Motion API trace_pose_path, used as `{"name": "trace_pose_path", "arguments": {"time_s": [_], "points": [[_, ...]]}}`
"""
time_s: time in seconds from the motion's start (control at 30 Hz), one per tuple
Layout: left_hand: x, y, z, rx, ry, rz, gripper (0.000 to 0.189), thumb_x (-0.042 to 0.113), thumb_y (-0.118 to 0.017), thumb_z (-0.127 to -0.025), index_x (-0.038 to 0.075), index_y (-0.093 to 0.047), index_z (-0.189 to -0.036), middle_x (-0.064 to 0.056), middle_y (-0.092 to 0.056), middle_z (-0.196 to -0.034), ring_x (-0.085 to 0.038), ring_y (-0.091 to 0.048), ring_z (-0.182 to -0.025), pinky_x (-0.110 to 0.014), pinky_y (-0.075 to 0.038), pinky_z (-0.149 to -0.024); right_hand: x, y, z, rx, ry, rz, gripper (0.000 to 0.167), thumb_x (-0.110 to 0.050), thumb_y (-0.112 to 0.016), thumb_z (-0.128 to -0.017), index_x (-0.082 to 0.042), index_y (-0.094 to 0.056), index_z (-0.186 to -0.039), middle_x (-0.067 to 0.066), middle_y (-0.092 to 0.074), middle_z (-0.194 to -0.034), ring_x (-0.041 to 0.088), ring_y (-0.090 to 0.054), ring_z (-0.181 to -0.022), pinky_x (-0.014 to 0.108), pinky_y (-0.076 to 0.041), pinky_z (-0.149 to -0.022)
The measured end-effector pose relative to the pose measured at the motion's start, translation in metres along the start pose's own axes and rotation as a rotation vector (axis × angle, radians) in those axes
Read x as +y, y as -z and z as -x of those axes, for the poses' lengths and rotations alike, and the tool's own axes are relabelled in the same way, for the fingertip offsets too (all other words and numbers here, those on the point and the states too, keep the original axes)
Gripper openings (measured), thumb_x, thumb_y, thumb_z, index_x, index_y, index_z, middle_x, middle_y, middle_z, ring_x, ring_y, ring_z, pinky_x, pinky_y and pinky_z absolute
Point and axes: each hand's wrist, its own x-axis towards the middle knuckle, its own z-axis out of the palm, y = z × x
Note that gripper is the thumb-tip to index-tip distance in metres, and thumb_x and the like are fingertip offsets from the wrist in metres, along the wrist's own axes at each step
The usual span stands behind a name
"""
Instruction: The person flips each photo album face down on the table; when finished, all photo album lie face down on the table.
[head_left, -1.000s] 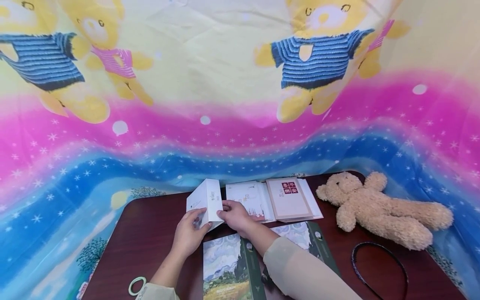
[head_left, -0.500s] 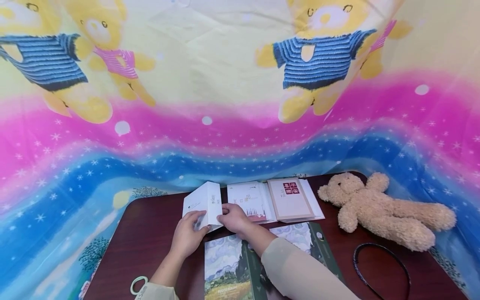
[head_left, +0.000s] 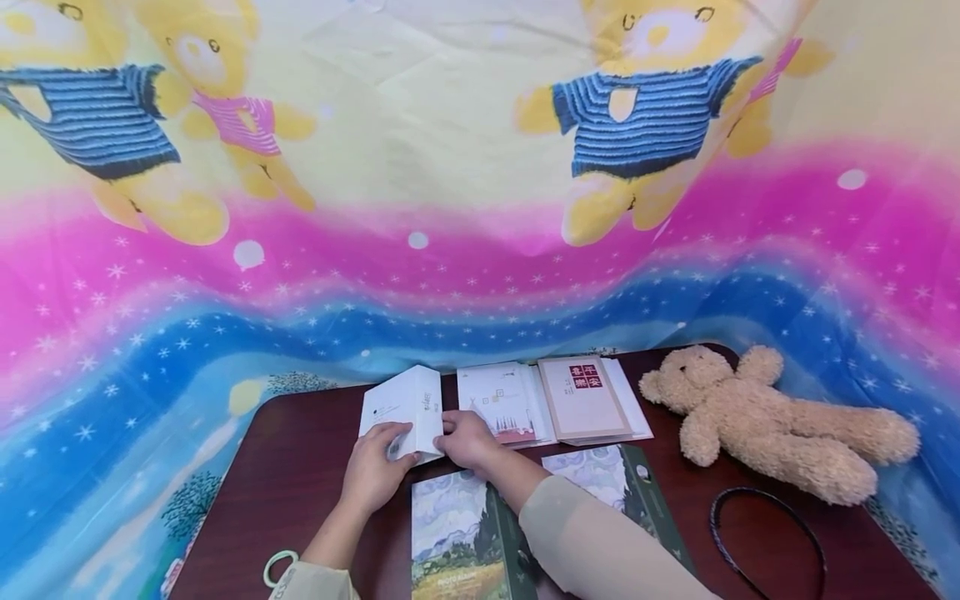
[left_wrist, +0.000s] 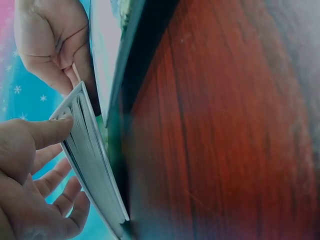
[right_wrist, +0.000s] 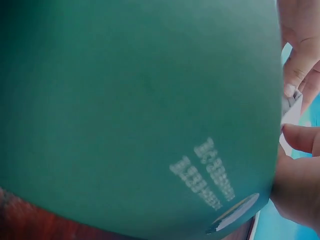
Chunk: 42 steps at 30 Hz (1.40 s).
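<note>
A white book with small print on its cover and spine stands tilted at the table's back left. My left hand holds its near end, the thumb on the page edges and the fingers spread along the cover. In the left wrist view, the book's pages show between its two covers. My right hand pinches the spine side at the near corner. Below the hands lies a photo album with a painted landscape and a green strip. A green cover fills most of the right wrist view.
Right of the book lie a white book with a red print and a beige-covered one. A second landscape album is partly under my right sleeve. A teddy bear, a black hoop and a pale green ring lie around.
The white book has tipped slightly down and to the left, with both hands keeping their hold. The head view has shifted a little; the other things stay in place.
</note>
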Motion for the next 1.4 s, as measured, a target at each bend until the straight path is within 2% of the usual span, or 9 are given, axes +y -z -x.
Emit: {"name": "trace_pose_path", "arguments": {"time_s": [0.27,0.73,1.13,1.4], "points": [[-0.003,-0.001,-0.002,-0.003,0.004,-0.027,0.047,0.022,-0.087,-0.085,0.016,-0.074,-0.13,-0.01,-0.064,-0.136,-0.039,-0.053,-0.131,-0.059,-0.045,-0.105,0.0,0.001,0.001,-0.035,-0.028,0.036,0.055,-0.005,-0.074,-0.093,0.001,-0.057,-0.145,0.014,-0.065,-0.139,0.031,-0.055,-0.134,0.043,-0.05,-0.105],[-0.006,-0.002,-0.004,0.004,0.01,-0.07,0.046,0.018,-0.086,-0.085,0.014,-0.074,-0.129,-0.011,-0.064,-0.135,-0.039,-0.054,-0.126,-0.058,-0.046,-0.101,0.001,0.002,0.003,-0.137,0.008,0.101,0.058,-0.005,-0.073,-0.094,0.006,-0.052,-0.147,0.016,-0.064,-0.14,0.031,-0.054,-0.137,0.043,-0.048,-0.108],[-0.009,-0.008,-0.003,0.01,-0.004,-0.159,0.049,0.021,-0.086,-0.086,0.014,-0.071,-0.133,-0.01,-0.063,-0.137,-0.036,-0.054,-0.122,-0.055,-0.05,-0.096,0.0,0.01,0.013,-0.19,-0.002,0.03,0.062,-0.004,-0.072,-0.095,0.008,-0.047,-0.15,0.019,-0.061,-0.143,0.033,-0.053,-0.138,0.046,-0.046,-0.11],[-0.005,-0.006,-0.004,-0.015,0.021,-0.104,0.051,0.021,-0.086,-0.084,0.011,-0.071,-0.132,-0.014,-0.061,-0.137,-0.039,-0.053,-0.123,-0.056,-0.049,-0.097,0.004,0.021,0.018,-0.191,0.032,-0.064,0.062,-0.002,-0.072,-0.094,0.008,-0.047,-0.15,0.02,-0.063,-0.14,0.033,-0.06,-0.13,0.045,-0.05,-0.105]]}}
